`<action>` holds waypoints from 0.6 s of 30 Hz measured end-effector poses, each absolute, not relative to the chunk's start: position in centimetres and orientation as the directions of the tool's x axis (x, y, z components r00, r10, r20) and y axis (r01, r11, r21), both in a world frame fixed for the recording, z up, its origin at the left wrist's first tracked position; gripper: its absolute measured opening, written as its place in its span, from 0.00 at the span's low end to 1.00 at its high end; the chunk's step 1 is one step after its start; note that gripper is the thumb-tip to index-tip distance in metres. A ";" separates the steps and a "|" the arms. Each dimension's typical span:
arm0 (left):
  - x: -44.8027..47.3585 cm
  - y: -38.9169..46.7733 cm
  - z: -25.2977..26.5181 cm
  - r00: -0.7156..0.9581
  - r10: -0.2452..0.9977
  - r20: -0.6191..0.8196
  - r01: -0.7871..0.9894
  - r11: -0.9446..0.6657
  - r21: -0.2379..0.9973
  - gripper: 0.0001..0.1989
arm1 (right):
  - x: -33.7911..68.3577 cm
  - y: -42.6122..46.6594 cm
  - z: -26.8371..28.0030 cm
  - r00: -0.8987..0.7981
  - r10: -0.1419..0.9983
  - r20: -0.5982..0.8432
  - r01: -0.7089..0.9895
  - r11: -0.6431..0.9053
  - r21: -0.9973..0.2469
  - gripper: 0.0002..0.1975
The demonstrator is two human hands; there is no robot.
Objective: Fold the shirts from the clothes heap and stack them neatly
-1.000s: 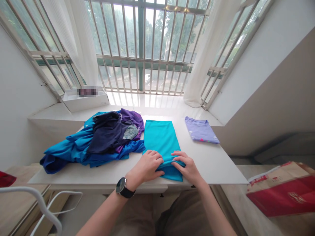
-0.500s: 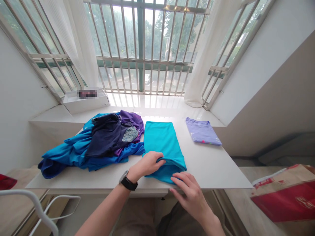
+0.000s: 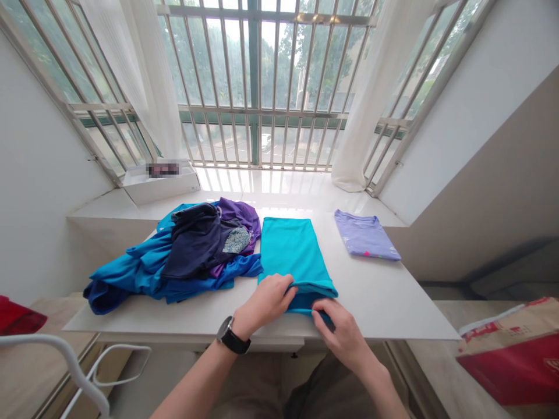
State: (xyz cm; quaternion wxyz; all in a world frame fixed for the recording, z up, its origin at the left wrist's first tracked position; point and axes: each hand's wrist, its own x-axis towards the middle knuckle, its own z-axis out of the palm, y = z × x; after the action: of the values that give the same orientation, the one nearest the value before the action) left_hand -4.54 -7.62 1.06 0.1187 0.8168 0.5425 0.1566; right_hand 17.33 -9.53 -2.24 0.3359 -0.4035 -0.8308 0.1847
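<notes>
A turquoise garment (image 3: 292,247), folded into a rectangle, lies in front of me on the white table (image 3: 375,308). Its near end gapes open between an upper and a lower layer. My left hand (image 3: 267,301), with a black watch on the wrist, is closed on the upper layer's near edge. At the near right corner, the fingers of my right hand (image 3: 339,333) pinch the lower layer. I cannot tell what kind of garment it is. To its left lies a crumpled heap with a dark navy garment (image 3: 190,247) on top of blue cloth (image 3: 135,267) and purple cloth (image 3: 244,216).
A folded lavender T-shirt (image 3: 367,235) lies at the table's right. On the windowsill stands a white box (image 3: 161,187). A red and brown paper bag (image 3: 510,361) is off to the right, and a white tubular frame (image 3: 82,372) stands at lower left.
My right hand has moved up and closed from spread fingers into a pinch on the lower layer. My left hand keeps its hold on the upper edge. The view has shifted slightly.
</notes>
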 end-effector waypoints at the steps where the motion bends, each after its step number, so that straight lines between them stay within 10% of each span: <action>1: -4.5 -7.9 1.0 0.365 0.922 0.129 0.853 -0.387 0.350 0.10 | 17.1 -9.3 -2.3 -0.422 0.821 0.383 0.575 0.570 -0.588 0.08; 18: -5.0 -10.0 -1.1 0.467 0.823 0.322 0.748 -0.562 0.352 0.14 | 17.7 -8.4 -4.9 -0.037 0.786 0.617 0.792 0.399 -0.462 0.23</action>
State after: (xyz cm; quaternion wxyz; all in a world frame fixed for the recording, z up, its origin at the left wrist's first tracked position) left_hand -5.02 -9.99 -1.08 0.0806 0.8527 0.4608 0.2325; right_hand 17.72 -8.45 -4.90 0.4258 -0.5480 -0.7200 -0.0034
